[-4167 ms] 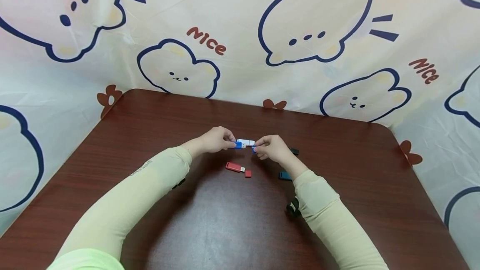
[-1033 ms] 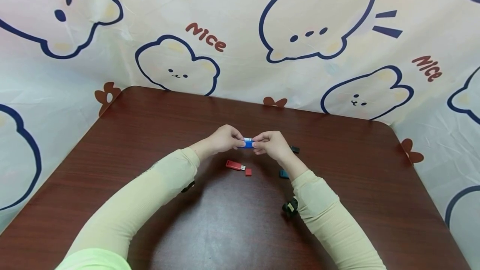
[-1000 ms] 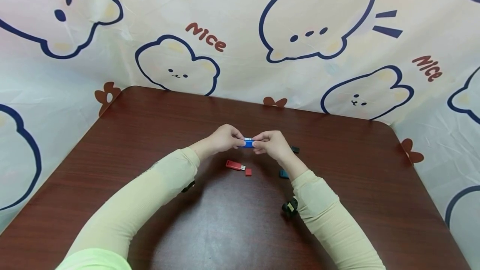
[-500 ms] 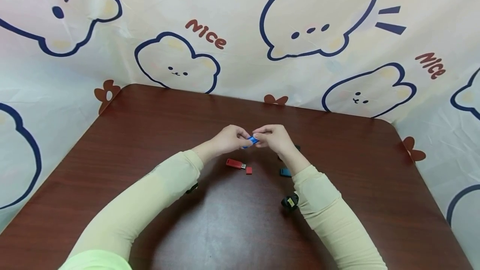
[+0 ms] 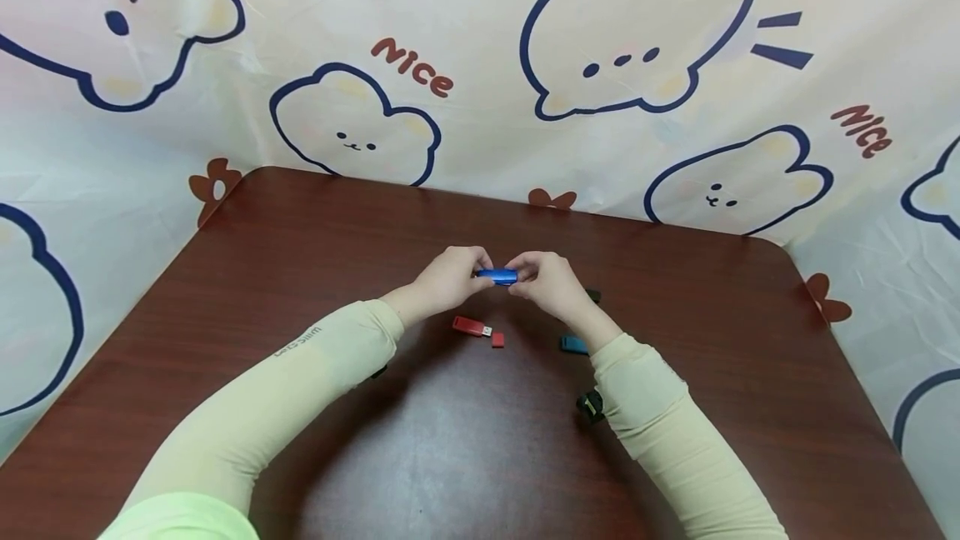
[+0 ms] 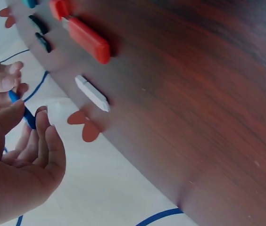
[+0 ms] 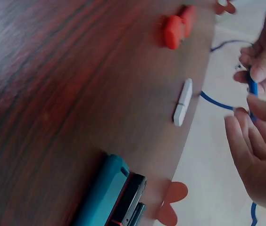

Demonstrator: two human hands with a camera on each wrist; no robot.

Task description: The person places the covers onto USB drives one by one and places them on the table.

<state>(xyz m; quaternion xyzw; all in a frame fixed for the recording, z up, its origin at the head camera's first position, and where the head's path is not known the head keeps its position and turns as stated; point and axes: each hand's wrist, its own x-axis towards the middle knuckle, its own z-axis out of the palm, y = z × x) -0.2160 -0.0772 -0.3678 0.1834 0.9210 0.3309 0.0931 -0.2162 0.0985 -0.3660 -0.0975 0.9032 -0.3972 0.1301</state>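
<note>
A blue USB stick point(image 5: 498, 277) is held between my two hands above the far middle of the table, level and looking like a single blue piece. My left hand point(image 5: 448, 278) pinches its left end between thumb and fingers. At the other end, my right hand point(image 5: 552, 283) has its thumb and fingertips round the tip. In the left wrist view the blue stick point(image 6: 29, 117) is partly covered by fingers. A white USB stick point(image 7: 183, 102) lies on the table, hidden by the hands in the head view.
Nearer me lie a red USB stick point(image 5: 468, 326) with its plug bare and its red cap point(image 5: 498, 340) just apart. A teal USB stick point(image 5: 573, 345) and a black one point(image 5: 593, 295) sit by the right forearm. A printed cloth point(image 5: 480, 140) stands behind the table point(image 5: 420, 457).
The blue stick's bare plug and separate cap, apart in the oldest frame, are now together. Since half a second ago the stick has turned from slanted to level between the hands.
</note>
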